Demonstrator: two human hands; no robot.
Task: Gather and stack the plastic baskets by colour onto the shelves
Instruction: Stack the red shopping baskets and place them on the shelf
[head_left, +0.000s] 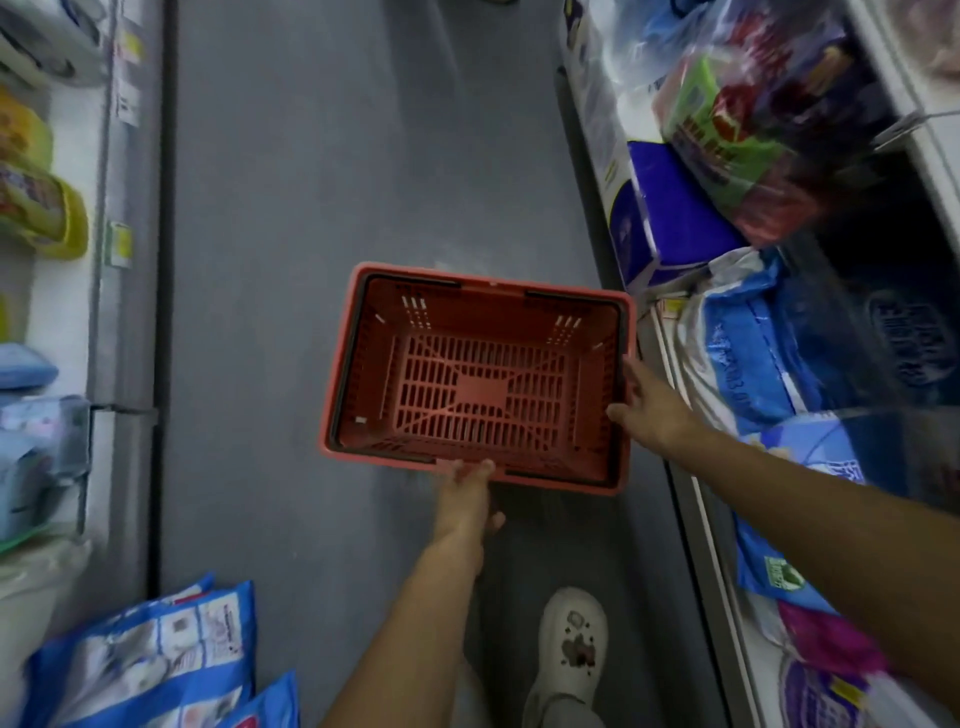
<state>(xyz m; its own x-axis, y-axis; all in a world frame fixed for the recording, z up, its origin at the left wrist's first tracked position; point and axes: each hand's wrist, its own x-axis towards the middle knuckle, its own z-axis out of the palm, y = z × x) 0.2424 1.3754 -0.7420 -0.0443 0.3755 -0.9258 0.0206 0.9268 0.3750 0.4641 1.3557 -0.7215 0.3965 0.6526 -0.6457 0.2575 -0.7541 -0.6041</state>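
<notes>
A red plastic basket (475, 376) is in the middle of a shop aisle, over the grey floor (311, 182), open side up and with nothing in it. The left hand (467, 499) grips the near rim, fingers curled over the edge. The right hand (649, 410) is open, its fingers spread and pressing the basket's right side. Shelves (644, 312) of blue bags (748, 358) stand just beside the basket. A white shoe (571, 649) is below.
</notes>
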